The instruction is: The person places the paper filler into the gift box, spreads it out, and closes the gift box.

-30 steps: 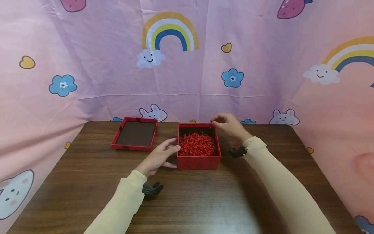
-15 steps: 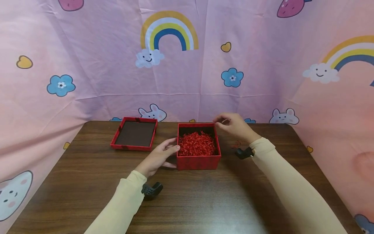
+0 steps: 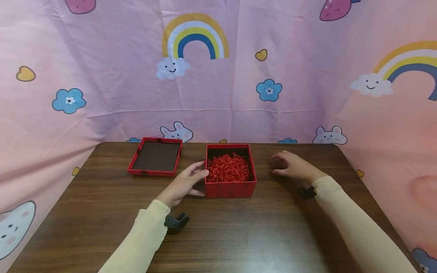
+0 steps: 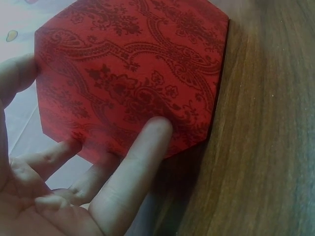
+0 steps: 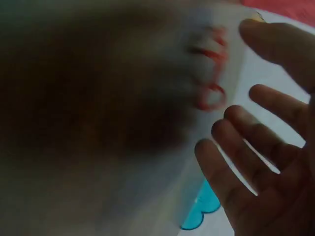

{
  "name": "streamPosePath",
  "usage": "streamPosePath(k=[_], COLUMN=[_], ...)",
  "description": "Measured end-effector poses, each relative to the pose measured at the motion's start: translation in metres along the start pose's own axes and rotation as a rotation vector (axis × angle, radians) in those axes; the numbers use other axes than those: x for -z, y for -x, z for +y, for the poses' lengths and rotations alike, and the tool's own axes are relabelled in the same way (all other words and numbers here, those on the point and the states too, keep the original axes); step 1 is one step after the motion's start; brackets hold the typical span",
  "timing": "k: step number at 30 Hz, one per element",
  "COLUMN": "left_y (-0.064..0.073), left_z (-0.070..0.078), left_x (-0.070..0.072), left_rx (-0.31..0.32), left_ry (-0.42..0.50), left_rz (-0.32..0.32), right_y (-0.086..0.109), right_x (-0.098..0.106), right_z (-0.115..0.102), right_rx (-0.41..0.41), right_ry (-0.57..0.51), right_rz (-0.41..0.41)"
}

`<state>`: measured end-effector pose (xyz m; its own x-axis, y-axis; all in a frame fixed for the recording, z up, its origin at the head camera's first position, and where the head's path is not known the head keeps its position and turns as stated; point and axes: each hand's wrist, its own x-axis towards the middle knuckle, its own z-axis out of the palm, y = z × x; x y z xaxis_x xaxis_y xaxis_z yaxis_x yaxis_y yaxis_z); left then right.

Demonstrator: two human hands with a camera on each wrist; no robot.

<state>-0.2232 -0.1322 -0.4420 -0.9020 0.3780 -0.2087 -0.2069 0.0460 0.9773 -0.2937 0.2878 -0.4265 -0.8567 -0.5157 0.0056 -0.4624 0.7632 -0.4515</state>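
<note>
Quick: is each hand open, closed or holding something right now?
Left hand: open, fingers touching the side of the red box.
Right hand: open, apart from the box, nothing seen in its grasp.

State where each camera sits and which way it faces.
Head: on the head, facing forward and down at the table, red box and lid; left hand, right hand and sleeves show.
Left wrist: on that wrist, facing the box's patterned side; left palm and fingers show.
Right wrist: on that wrist, facing blurred red strands and cloth; right palm and fingers show.
Shared: head and left wrist show the left hand and red box.
</note>
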Motion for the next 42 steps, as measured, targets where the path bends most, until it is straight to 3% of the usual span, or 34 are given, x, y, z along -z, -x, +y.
streamPosePath(k=[4, 18, 29, 33, 38, 42], left_y=[0.0, 0.0, 0.001, 0.001, 0.002, 0.002], left_z=[0.0, -0.001, 0.0, 0.0, 0.0, 0.0], left_x=[0.0, -0.001, 0.0, -0.001, -0.001, -0.001], left_rx=[-0.005, -0.009, -0.002, 0.002, 0.002, 0.001], left_ry=[-0.008, -0.007, -0.014, -0.018, -0.012, -0.008], left_rz=[0.003, -0.002, 0.003, 0.005, 0.001, -0.003], right_y=[0.005, 0.002, 0.001, 0.003, 0.0, -0.007], right_x=[-0.012, -0.018, -0.019, -0.012, 0.008, 0.025], right_z=[0.001, -0.006, -0.003, -0.007, -0.028, -0.054], right_rx=[0.052, 0.122, 0.18, 0.159, 0.09, 0.127], right_ry=[0.092, 0.153, 0.113, 0.095, 0.049, 0.025], right_rz=[-0.008, 0.024, 0.071, 0.112, 0.139, 0.177])
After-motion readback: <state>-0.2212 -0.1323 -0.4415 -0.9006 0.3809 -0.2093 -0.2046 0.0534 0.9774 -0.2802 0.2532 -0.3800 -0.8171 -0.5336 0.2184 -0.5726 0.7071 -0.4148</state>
